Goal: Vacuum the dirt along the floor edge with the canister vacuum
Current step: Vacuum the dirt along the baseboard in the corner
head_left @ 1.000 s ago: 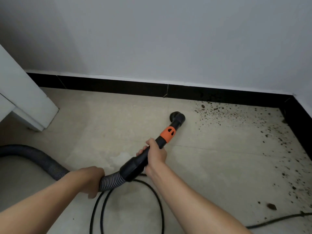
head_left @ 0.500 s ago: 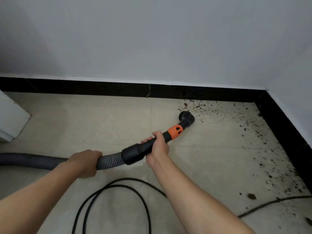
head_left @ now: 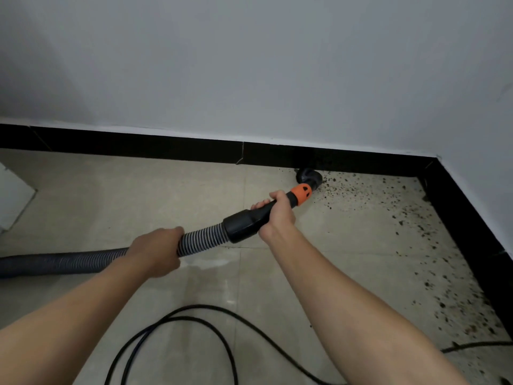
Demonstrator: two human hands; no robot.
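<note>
Nozzle (head_left: 308,177) lies at baseboard (head_left: 166,147) beyond right hand (head_left: 277,215) gripping wand (head_left: 247,219); left hand (head_left: 155,251) grips hose (head_left: 202,237).

The brush nozzle (head_left: 308,177) has been carried right and forward, up against the black skirting (head_left: 166,148); the dirt (head_left: 344,190) nearest it seems to have been thinned.

Far wall (head_left: 249,65) pale grey-white, plain, dimmer toward upper left. Right wall (head_left: 488,140) same paint; the two meet at a corner (head_left: 438,151) far right. Black skirting (head_left: 138,145) runs along the foot of both walls. Floor (head_left: 125,195) beige tile, faint grout lines (head_left: 244,190), dull sheen patch (head_left: 205,263) near centre. White furniture corner (head_left: 11,198) at left edge. Light soft.
</note>
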